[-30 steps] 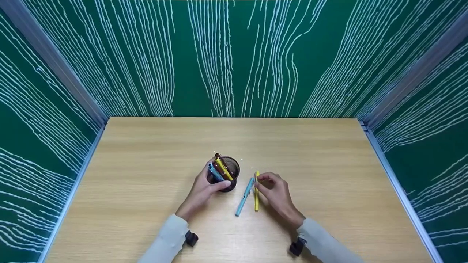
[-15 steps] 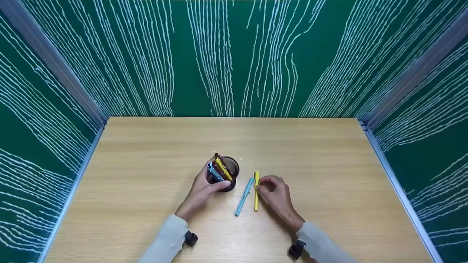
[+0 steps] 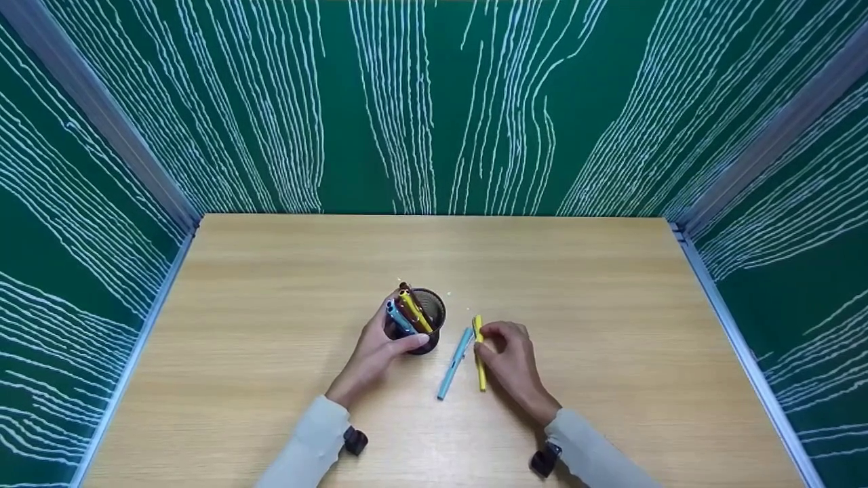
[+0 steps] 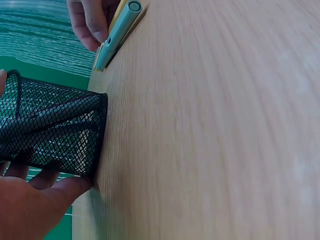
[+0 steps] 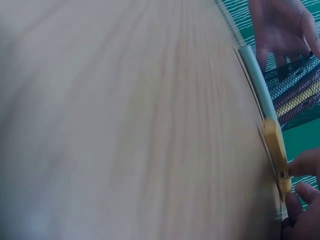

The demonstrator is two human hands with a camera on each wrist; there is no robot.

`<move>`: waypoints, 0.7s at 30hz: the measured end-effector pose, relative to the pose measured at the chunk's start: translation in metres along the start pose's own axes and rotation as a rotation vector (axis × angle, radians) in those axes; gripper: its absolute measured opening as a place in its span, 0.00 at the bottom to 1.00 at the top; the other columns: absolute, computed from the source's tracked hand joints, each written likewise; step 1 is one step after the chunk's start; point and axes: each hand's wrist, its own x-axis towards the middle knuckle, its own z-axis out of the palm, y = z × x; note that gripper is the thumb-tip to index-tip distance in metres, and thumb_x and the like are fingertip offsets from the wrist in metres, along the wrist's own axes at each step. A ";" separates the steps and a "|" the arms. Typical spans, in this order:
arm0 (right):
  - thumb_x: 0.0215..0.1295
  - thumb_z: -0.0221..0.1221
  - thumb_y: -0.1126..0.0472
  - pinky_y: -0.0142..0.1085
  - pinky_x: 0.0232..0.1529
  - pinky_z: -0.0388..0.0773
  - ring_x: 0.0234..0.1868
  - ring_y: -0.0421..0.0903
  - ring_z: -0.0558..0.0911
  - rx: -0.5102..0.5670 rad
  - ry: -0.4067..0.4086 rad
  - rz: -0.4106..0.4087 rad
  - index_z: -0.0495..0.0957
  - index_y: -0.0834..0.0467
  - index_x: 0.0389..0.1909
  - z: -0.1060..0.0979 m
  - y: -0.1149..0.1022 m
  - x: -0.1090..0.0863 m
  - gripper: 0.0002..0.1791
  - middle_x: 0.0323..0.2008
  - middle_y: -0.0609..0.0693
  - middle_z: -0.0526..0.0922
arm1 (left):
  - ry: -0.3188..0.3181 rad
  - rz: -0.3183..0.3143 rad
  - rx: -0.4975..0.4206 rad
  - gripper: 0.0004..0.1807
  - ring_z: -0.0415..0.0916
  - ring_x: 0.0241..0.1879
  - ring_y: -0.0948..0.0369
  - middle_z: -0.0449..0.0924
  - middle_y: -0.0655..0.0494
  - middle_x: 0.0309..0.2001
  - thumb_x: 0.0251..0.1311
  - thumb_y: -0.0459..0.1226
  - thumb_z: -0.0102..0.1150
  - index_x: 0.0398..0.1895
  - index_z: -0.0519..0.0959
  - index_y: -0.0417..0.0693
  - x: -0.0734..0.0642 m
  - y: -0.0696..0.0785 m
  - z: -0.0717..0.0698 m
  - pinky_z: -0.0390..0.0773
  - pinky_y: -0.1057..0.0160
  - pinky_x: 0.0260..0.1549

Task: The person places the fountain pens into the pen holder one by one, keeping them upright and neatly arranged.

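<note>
My left hand (image 3: pixel 380 349) holds a black mesh pen cup (image 3: pixel 437 313) from its left side, the thumb across the front. Blue, yellow and dark brown pens (image 3: pixel 415 308) lean in the cup toward its left rim. In the left wrist view, the mesh cup (image 4: pixel 55 127) stands at the tabletop with dark pens showing through. My right hand (image 3: pixel 513 356) pinches a yellow pen (image 3: pixel 481 369) between thumb and index finger, low over the table. A light blue pen (image 3: pixel 451 369) lies just left of it, its upper end close to the yellow pen's clip.
The wooden table (image 3: pixel 305 264) spreads around both hands. Green panels with white wavy lines (image 3: pixel 441 108) stand at the back and both sides, joined by metal posts (image 3: pixel 135 135). Small white specks lie behind the pens.
The yellow pen's near end has swung slightly right, away from the blue pen, as my right fingers shifted on it. My left hand and the cup have stayed put.
</note>
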 end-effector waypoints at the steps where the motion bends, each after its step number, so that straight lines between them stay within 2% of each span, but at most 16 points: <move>1: 0.62 0.74 0.69 0.48 0.63 0.76 0.57 0.51 0.77 -0.005 0.000 0.002 0.89 0.60 0.48 -0.001 0.000 0.000 0.13 0.48 0.53 0.86 | 0.000 0.000 0.004 0.55 0.72 0.76 0.46 0.74 0.41 0.76 0.60 0.35 0.81 0.88 0.59 0.47 0.000 0.000 0.000 0.66 0.49 0.78; 10: 0.65 0.74 0.68 0.48 0.64 0.77 0.59 0.52 0.77 -0.035 0.012 0.030 0.89 0.61 0.48 -0.022 0.011 -0.007 0.12 0.49 0.55 0.86 | 0.005 -0.008 0.025 0.56 0.72 0.75 0.46 0.74 0.41 0.76 0.61 0.36 0.82 0.89 0.58 0.47 0.000 -0.001 -0.001 0.66 0.49 0.78; 15: 0.66 0.74 0.67 0.43 0.60 0.76 0.58 0.51 0.77 -0.044 0.034 0.015 0.89 0.60 0.48 -0.034 0.018 -0.012 0.11 0.50 0.55 0.86 | -0.005 -0.004 -0.001 0.55 0.73 0.74 0.47 0.74 0.42 0.76 0.61 0.35 0.81 0.88 0.59 0.48 0.000 0.000 -0.001 0.68 0.51 0.77; 21: 0.65 0.75 0.66 0.39 0.55 0.76 0.56 0.50 0.76 -0.045 0.034 0.010 0.89 0.60 0.48 -0.037 0.020 -0.014 0.11 0.49 0.54 0.84 | -0.001 -0.001 0.007 0.56 0.74 0.73 0.49 0.74 0.43 0.75 0.60 0.35 0.81 0.89 0.58 0.49 -0.001 0.000 0.000 0.68 0.53 0.76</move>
